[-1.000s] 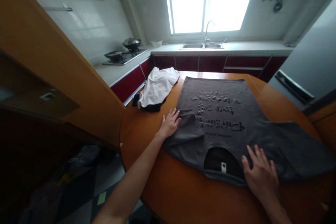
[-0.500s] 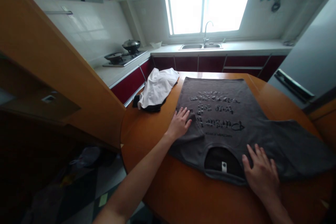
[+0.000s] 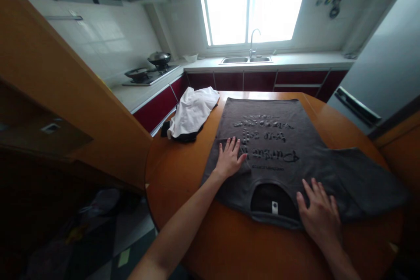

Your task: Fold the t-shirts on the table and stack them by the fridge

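Palms flat, fingers spread: your left hand (image 3: 229,160) at 9 o'clock pins the folded sleeve while your right hand (image 3: 317,215) steadies the collar of the grey T-shirt (image 3: 278,148) spread face-up on the table (image 3: 229,245).

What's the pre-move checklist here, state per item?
1. Left hand flat on the folded-in sleeve: ok.
2. Right hand flat on the grey T-shirt beside the collar: ok.
3. T-shirt body spread on the round wooden table: ok.
4. Other sleeve folded in: not ok, it lies spread out.
5. White garment apart from the T-shirt: ok.
6. Far hem wrinkle-free: cannot tell.
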A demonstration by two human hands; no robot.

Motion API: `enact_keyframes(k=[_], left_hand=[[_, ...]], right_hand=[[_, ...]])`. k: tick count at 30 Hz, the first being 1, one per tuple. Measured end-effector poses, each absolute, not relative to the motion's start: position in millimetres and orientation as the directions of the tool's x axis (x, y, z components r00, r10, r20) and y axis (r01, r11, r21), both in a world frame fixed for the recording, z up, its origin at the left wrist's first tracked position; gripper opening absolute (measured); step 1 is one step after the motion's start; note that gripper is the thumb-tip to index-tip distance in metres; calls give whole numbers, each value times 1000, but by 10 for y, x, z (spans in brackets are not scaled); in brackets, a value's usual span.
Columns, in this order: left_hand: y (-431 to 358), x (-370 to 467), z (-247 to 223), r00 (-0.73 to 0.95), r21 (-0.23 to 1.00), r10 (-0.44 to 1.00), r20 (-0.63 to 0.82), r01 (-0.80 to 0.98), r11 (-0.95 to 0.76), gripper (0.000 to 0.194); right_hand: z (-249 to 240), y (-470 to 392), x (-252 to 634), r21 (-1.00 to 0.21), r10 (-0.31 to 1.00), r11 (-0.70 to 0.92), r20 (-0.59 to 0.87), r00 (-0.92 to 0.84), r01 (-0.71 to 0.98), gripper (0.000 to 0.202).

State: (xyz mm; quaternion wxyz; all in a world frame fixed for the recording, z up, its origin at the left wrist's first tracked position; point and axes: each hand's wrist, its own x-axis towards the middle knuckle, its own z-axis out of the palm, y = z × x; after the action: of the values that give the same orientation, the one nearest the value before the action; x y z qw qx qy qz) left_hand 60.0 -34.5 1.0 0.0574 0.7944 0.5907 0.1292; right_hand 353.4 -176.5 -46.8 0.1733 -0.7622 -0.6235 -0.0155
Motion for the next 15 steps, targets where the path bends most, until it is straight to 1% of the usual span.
enact_keyframes(k=[2,8,13,15], left_hand=[[-415,677,10,277,245,947,162,918,-311,71],[-629,868,-15,319,252,942,102,908,-335,71],[-720,712,111,296,275,938,180,901,-337,66],[-761,641,119,269,278,950,157,911,-304,66]], right_hand=[[-468,-1765,3538,-244,947,-160,235,218,956,62],[-433,-1774,3526,-249,944,-162,241,224,955,63],[-410,-1781,3520,-256,948,-163,229,223,953,64],[-413,-1783,3525,-258,947,-167,225,228,952,64]])
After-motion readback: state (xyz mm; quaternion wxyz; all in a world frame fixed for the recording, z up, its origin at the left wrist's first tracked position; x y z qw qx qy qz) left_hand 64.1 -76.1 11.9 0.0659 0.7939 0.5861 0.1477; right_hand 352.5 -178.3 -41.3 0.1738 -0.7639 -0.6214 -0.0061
